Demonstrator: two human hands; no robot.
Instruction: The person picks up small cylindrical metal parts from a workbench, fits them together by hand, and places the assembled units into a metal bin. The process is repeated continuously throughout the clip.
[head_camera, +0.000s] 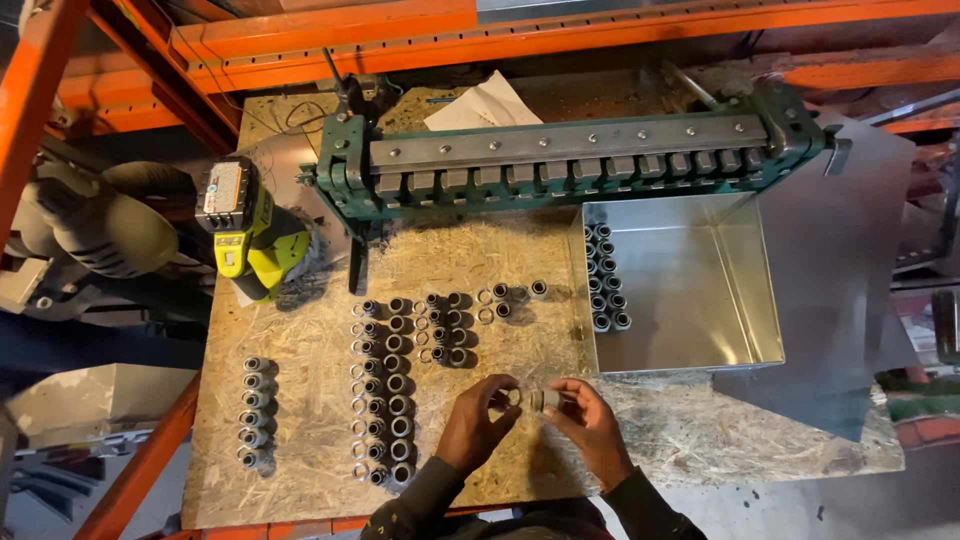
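Fitting (541, 400), small, grey and metal, is being pinched between both hands, left hand (478, 423) closed on one end, right hand (590, 425) gripping the other; keeping it square above the table (300, 470) is helping.

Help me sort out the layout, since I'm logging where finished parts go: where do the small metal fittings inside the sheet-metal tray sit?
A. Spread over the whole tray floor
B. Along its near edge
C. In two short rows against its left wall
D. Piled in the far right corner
C: the fittings in the tray stand in two short rows by the left wall of the tray, the rest of its floor bare.
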